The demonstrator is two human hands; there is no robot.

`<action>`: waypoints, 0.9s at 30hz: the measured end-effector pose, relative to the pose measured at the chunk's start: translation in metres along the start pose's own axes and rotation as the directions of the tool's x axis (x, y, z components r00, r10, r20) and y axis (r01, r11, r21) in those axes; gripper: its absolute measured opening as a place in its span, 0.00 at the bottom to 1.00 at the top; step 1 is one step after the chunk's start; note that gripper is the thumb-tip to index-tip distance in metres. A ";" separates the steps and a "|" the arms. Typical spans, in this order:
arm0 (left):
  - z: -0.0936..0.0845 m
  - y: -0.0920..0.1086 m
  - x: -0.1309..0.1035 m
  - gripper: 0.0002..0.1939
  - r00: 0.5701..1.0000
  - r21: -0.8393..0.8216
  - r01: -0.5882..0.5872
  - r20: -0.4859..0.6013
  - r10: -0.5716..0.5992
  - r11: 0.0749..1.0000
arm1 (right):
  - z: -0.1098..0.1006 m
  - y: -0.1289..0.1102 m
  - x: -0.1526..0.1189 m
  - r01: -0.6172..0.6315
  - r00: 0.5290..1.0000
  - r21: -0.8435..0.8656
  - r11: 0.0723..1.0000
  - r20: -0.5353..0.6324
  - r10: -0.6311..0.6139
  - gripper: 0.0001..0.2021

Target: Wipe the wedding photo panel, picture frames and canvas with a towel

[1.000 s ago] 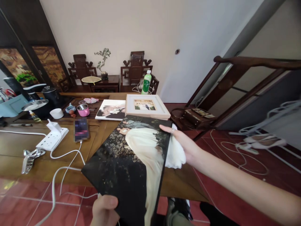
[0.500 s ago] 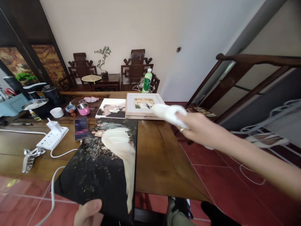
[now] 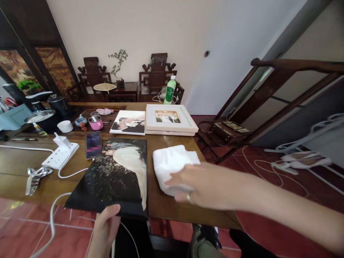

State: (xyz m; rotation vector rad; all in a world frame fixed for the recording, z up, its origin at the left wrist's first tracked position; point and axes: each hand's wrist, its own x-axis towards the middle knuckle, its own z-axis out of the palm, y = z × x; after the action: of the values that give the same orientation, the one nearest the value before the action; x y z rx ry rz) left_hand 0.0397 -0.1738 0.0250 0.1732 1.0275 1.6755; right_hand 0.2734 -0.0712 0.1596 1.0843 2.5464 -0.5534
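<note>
My left hand (image 3: 109, 222) grips the near edge of a dark photo panel (image 3: 107, 186), thumb on its face and the other fingers underneath. The panel shows a figure in a long white dress. It is tilted, with its near end beyond the table's front edge. My right hand (image 3: 196, 182), with a ring on one finger, is on a folded white cloth (image 3: 172, 157) to the panel's right. Its fingers cover the cloth's near right part and are somewhat blurred. The cloth lies on the wooden table (image 3: 163, 211).
Behind the panel lie a white-edged photo print (image 3: 129, 122) and stacked pale frames (image 3: 185, 122); a green bottle (image 3: 170, 89) stands behind them. To the left are a phone (image 3: 93, 145), a power strip (image 3: 60, 156), a silver hair claw (image 3: 36, 179) and a pink cup (image 3: 96, 123). White cables trail nearby.
My right hand has brought the white cloth from above the pale frames down and nearer, onto the tabletop. The dark photo panel's near end has risen and shifted slightly left in my left hand.
</note>
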 end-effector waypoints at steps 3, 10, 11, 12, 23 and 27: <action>-0.001 0.001 0.011 0.30 1.000 0.015 0.001 0.013 -0.001 1.000 | -0.035 0.008 0.038 -0.081 0.977 -0.304 0.949 -0.214 0.015 0.12; 0.005 0.006 0.028 0.28 0.998 0.043 0.019 0.065 -0.022 0.999 | -0.065 0.034 0.196 -0.159 0.907 -0.546 0.822 -0.410 -0.098 0.17; 0.007 0.008 0.029 0.27 0.997 0.049 0.019 0.068 -0.023 0.999 | -0.064 0.038 0.215 -0.163 0.910 -0.555 0.816 -0.403 -0.092 0.19; 0.009 0.009 0.031 0.27 0.997 0.052 0.016 0.070 -0.019 0.999 | -0.064 0.041 0.232 -0.167 0.915 -0.561 0.811 -0.394 -0.084 0.22; 0.009 0.020 0.038 0.25 0.997 0.055 -0.012 0.074 0.008 0.998 | -0.045 0.078 0.285 -0.054 0.949 -0.659 0.750 -0.268 -0.168 0.19; 0.016 0.023 0.037 0.23 0.997 0.045 -0.025 0.068 0.022 0.999 | -0.041 0.074 0.277 -0.015 0.924 -0.710 0.704 -0.278 -0.261 0.16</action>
State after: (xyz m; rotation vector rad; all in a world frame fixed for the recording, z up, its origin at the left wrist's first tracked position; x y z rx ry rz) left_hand 0.0184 -0.1340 0.0366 0.2711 1.0170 1.6573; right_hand 0.1388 0.1656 0.0599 0.7559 2.7420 0.6471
